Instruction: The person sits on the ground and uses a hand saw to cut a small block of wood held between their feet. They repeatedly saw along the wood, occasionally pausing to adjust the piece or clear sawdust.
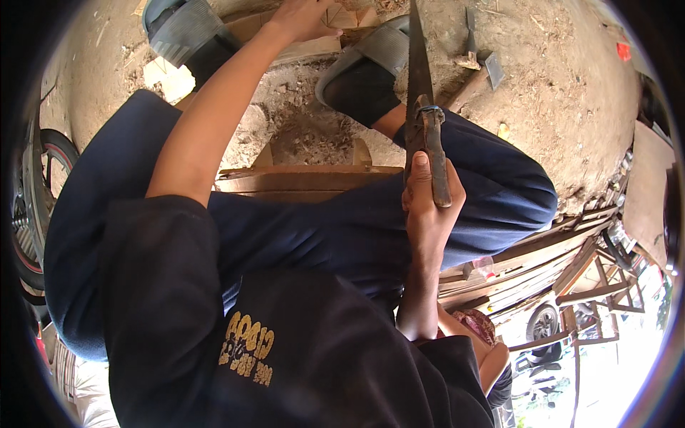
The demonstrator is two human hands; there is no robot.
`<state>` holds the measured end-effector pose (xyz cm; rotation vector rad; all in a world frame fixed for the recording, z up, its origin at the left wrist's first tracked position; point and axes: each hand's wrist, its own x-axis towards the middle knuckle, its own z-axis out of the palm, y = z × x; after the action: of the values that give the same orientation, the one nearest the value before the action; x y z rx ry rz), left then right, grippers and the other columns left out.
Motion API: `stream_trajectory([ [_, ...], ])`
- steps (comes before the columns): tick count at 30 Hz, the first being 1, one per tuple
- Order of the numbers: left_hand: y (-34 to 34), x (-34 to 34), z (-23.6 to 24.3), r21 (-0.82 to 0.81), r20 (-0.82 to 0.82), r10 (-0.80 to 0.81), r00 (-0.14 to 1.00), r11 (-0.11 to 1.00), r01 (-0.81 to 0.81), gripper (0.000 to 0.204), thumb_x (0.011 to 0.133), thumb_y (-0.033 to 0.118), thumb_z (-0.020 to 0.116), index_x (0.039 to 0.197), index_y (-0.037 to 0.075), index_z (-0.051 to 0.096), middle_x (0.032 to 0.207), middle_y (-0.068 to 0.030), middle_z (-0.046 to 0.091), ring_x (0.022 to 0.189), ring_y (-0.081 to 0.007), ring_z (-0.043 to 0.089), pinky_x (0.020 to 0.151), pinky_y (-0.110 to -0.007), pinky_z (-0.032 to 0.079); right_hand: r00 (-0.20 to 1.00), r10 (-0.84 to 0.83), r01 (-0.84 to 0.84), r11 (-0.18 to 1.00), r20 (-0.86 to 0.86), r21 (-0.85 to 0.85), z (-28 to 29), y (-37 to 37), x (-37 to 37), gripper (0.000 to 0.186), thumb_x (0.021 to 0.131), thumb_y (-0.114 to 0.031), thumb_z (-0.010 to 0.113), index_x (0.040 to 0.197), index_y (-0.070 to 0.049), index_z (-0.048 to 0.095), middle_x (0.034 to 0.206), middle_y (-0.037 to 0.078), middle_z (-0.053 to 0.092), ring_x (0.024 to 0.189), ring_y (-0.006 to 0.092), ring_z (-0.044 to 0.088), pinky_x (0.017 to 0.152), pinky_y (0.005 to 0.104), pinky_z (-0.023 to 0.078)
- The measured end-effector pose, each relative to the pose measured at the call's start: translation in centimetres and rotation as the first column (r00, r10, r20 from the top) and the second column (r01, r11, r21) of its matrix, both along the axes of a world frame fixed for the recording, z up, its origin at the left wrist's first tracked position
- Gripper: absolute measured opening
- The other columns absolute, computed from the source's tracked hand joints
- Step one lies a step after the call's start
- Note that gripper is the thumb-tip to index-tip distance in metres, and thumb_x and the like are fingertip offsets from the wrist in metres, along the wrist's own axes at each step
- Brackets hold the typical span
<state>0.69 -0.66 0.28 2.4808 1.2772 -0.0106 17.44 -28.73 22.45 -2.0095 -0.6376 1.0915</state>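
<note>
My right hand (432, 210) grips the worn wooden handle of a handsaw (432, 146), thumb along its side. The saw stands with its long dark blade pointing away from me, above my bent right leg, and its far end runs out of the picture. At the top edge my left hand (305, 20) reaches forward between my feet, its fingers apart. It is over or touching a light-brown piece of wood (307, 50) on the ground; I cannot tell which. The hand's far side is cut off.
Right of the saw, a chisel (471, 36) and a tool with a flat metal head (494, 70) lie on the dirt floor. I sit on a low wooden seat (307, 182). Stacked planks (514, 260) and another person (492, 349) are at the lower right, a motorbike wheel (53, 160) at the left.
</note>
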Motion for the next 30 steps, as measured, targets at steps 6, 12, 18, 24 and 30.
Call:
stream_trajectory([
  [6, 0.7, -0.5, 0.5, -0.049, 0.049, 0.036, 0.998, 0.998, -0.034, 0.086, 0.079, 0.055, 0.078, 0.139, 0.002, 0.047, 0.133, -0.0212, 0.054, 0.127, -0.0401, 0.050, 0.105, -0.050, 0.043, 0.998, 0.030, -0.032, 0.999, -0.051, -0.030, 0.4, -0.2, 0.0, 0.030, 0.099, -0.023, 0.069, 0.081, 0.000, 0.059, 0.065, -0.001, 0.052, 0.064, 0.0055, 0.043, 0.055, 0.0268, 0.037],
  [12, 0.4, -0.1, 0.1, 0.098, 0.014, -0.003, 1.000, 0.995, 0.001, 0.086, 0.083, 0.066, 0.069, 0.132, -0.002, 0.050, 0.129, -0.0225, 0.056, 0.124, -0.0392, 0.052, 0.104, -0.050, 0.044, 0.993, 0.067, -0.075, 0.994, -0.099, -0.081, 0.8, -0.1, -0.6, 0.038, 0.098, -0.025, 0.069, 0.075, 0.000, 0.052, 0.058, 0.002, 0.049, 0.059, 0.0061, 0.042, 0.051, 0.0294, 0.036],
  [18, 0.0, 0.5, -0.3, 0.109, -0.107, 0.017, 0.994, 0.994, -0.006, 0.087, 0.084, 0.071, 0.062, 0.126, -0.005, 0.056, 0.121, -0.0235, 0.063, 0.116, -0.0380, 0.058, 0.101, -0.049, 0.045, 0.984, 0.174, -0.176, 0.982, -0.034, -0.063, 2.0, -0.4, -0.5, 0.034, 0.098, -0.021, 0.069, 0.076, 0.000, 0.053, 0.056, 0.004, 0.047, 0.057, 0.0062, 0.039, 0.050, 0.0293, 0.035],
  [24, 0.6, -0.3, -1.8, 0.153, -0.113, -0.016, 0.993, 0.988, 0.034, 0.092, 0.083, 0.079, 0.057, 0.134, 0.003, 0.053, 0.118, -0.0208, 0.067, 0.113, -0.0362, 0.063, 0.093, -0.048, 0.052, 0.987, 0.134, -0.144, 0.981, -0.091, -0.126, 4.4, -2.1, -0.8, 0.028, 0.097, -0.015, 0.070, 0.080, 0.000, 0.055, 0.056, 0.005, 0.047, 0.054, 0.0060, 0.040, 0.047, 0.0284, 0.035],
  [30, 0.5, 0.4, -0.6, 0.114, -0.084, 0.027, 0.996, 0.993, -0.018, 0.093, 0.079, 0.080, 0.061, 0.131, 0.003, 0.055, 0.117, -0.0243, 0.066, 0.114, -0.0370, 0.064, 0.093, -0.047, 0.053, 0.984, 0.170, -0.178, 0.971, -0.060, -0.160, 5.5, -3.6, -0.8, 0.029, 0.096, -0.012, 0.069, 0.078, -0.001, 0.051, 0.057, 0.007, 0.050, 0.053, 0.0078, 0.044, 0.048, 0.0296, 0.037],
])
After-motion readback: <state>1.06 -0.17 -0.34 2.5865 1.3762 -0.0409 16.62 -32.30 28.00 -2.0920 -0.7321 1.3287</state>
